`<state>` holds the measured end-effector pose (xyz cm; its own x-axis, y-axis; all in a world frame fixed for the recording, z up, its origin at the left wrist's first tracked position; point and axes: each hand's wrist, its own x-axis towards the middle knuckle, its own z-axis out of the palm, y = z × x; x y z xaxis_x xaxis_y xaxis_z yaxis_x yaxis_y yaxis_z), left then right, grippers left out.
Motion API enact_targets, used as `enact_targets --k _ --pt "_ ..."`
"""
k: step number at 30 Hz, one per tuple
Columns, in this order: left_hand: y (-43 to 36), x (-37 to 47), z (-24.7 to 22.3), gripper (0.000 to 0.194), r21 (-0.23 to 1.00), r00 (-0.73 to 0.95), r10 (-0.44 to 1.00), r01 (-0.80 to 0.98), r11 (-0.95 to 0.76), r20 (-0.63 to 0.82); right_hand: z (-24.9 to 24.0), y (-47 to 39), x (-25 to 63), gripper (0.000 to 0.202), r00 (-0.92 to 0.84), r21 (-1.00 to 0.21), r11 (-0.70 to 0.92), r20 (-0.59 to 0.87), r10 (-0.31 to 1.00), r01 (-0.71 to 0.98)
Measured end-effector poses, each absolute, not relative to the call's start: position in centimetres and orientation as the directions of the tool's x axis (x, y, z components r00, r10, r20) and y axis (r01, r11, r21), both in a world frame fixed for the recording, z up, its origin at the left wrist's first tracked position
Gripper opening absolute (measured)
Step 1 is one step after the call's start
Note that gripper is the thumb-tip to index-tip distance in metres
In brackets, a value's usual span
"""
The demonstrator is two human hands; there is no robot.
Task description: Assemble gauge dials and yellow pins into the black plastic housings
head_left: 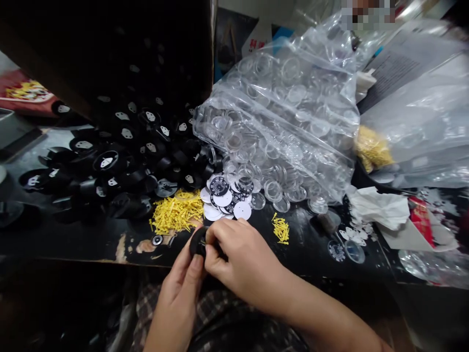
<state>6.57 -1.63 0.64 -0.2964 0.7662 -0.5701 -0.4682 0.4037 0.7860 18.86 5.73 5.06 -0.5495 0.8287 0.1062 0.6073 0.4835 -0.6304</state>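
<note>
My left hand [183,288] is closed around a small black round housing [198,243], held just above the table's front edge. My right hand [238,264] comes in from the right, its thumb and forefinger pinched at the face of that housing. Whatever sits between those fingertips is hidden. Right behind the hands lie a heap of small yellow plastic pointers [178,213] and a pile of round dial discs [223,200], some printed black, some white side up. A smaller group of yellow pointers [280,229] lies to the right of my right hand.
Many black housings [106,161] with white tags crowd the left, before a dark box [146,44]. A plastic bag [293,112] spills clear round covers at the back. At right are crumpled tissue [379,208], a loose dial disc [336,251] and a clear cover [354,252].
</note>
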Motion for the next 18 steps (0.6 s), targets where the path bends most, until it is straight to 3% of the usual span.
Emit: enact_targets --k 2,5,7,9,11,14,18 --pt "-1.4 6.3 0.4 0.04 0.86 -0.258 0.845 -0.353 0.369 -0.469 5.0 6.8 19.7 0.006 -0.591 -0.712 0.439 0.042 0.805 0.548" --pt "-1.1 6.1 0.1 0.038 0.826 -0.256 0.839 -0.454 0.335 -0.481 4.2 9.9 21.2 0.011 -0.527 -0.69 0.443 0.104 0.843 0.572" --pt "-0.9 6.4 0.0 0.037 0.777 -0.252 0.826 -0.551 0.306 -0.505 3.3 12.4 22.1 0.022 -0.351 -0.497 0.387 0.17 0.921 0.776" --pt "-0.7 6.8 -0.2 0.034 0.762 -0.223 0.838 -0.574 0.3 -0.497 2.5 14.3 22.7 0.039 -0.33 -0.288 0.362 0.154 0.931 0.886" --pt "-0.7 7.1 -0.3 0.032 0.748 -0.194 0.845 -0.589 0.305 -0.498 1.9 15.4 23.0 0.049 -0.361 -0.174 0.377 0.12 0.925 0.91" --pt "-0.6 7.2 -0.5 0.033 0.721 -0.172 0.844 -0.62 0.308 -0.508 1.7 15.8 23.4 0.046 -0.372 -0.171 0.386 0.112 0.922 0.906" --pt "-0.4 6.9 -0.4 0.037 0.711 -0.166 0.839 -0.629 0.314 -0.518 2.5 15.6 24.5 0.028 -0.345 -0.24 0.361 0.108 0.932 0.901"
